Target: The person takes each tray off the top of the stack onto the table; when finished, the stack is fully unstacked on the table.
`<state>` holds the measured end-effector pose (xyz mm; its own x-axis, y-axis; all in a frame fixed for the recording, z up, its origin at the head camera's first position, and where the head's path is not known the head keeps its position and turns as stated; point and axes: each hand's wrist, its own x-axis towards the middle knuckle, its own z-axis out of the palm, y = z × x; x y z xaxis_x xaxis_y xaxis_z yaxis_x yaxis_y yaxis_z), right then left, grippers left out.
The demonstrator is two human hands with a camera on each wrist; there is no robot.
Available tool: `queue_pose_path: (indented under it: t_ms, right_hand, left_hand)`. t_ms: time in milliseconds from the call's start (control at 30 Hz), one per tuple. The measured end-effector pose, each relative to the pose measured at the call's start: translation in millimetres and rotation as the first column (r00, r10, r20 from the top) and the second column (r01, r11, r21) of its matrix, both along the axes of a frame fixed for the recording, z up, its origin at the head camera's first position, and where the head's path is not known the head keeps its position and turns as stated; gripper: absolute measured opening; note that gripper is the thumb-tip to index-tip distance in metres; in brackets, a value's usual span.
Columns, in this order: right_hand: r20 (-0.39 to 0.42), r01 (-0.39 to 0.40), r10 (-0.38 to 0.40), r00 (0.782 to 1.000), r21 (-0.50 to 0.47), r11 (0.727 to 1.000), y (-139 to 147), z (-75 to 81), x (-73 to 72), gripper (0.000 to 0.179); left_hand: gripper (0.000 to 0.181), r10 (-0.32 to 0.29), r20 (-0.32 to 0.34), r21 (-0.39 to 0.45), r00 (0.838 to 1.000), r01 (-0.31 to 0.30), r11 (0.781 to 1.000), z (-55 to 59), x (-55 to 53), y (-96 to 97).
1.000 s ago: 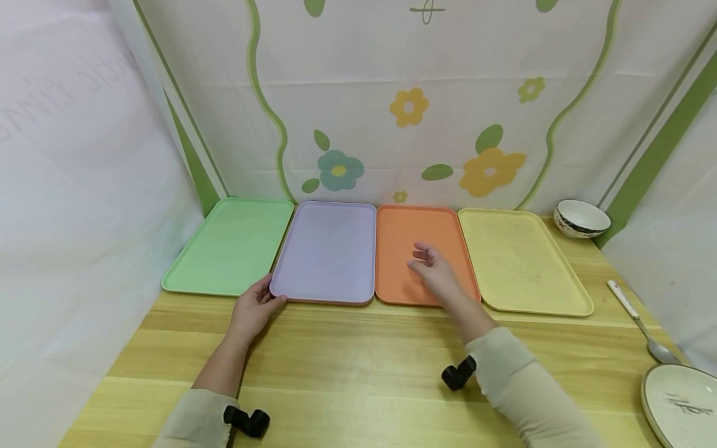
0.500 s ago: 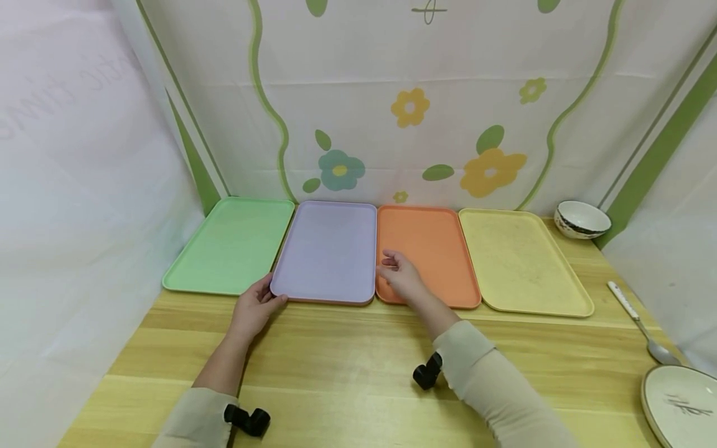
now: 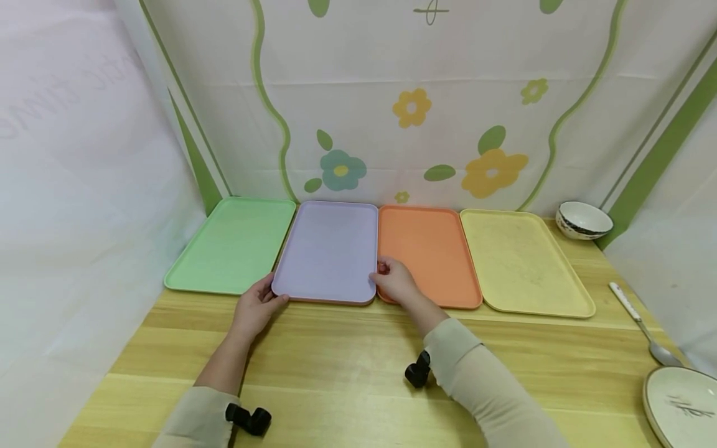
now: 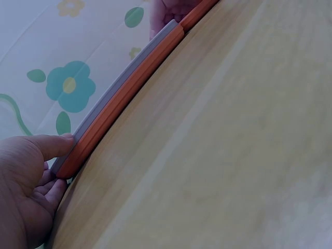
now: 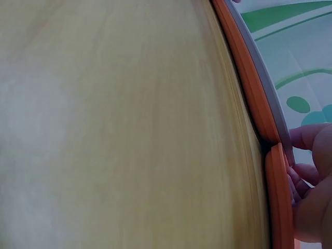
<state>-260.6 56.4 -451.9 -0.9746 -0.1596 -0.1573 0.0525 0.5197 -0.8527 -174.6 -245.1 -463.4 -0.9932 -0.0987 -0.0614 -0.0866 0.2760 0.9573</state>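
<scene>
A purple tray (image 3: 330,252) lies on top of an orange tray (image 4: 119,106), whose edge shows beneath it in both wrist views. My left hand (image 3: 254,309) grips its front left corner, thumb on the rim and fingers curled at the side and low down. At the right edge, my right hand (image 3: 396,281) pinches the purple rim near the front, thumb on top. In the right wrist view, the fingers (image 5: 306,174) are partly hidden behind the neighbouring orange tray (image 5: 280,202). That second orange tray lies flush against the stack's right side.
A green tray (image 3: 232,246) lies at the left and a yellow tray (image 3: 523,261) at the right of the row. Farther right are a patterned bowl (image 3: 584,219), a spoon (image 3: 644,323) and a round plate (image 3: 683,401). A patterned cloth (image 3: 386,62) hangs behind.
My right hand has moved left from above the orange tray and taken hold of the purple tray's right rim. The left hand has stayed at its corner.
</scene>
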Motion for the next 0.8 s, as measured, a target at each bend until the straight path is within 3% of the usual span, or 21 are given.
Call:
queue_pose_path:
  t_ms: [467,800]
  right_hand:
    - [-0.017,0.061,-0.06,0.998,0.052,0.997,-7,2.3,1.7,0.055]
    - [0.031,0.159,-0.156,0.987,-0.154,0.975,-12,5.7,5.0,0.055]
  left_hand:
    - [0.071,0.008,0.023,-0.019,1.0,-0.008,1.0,0.6,1.0,0.8]
    - [0.071,0.002,0.027,-0.017,1.0,-0.002,1.0,1.6,2.2,0.7]
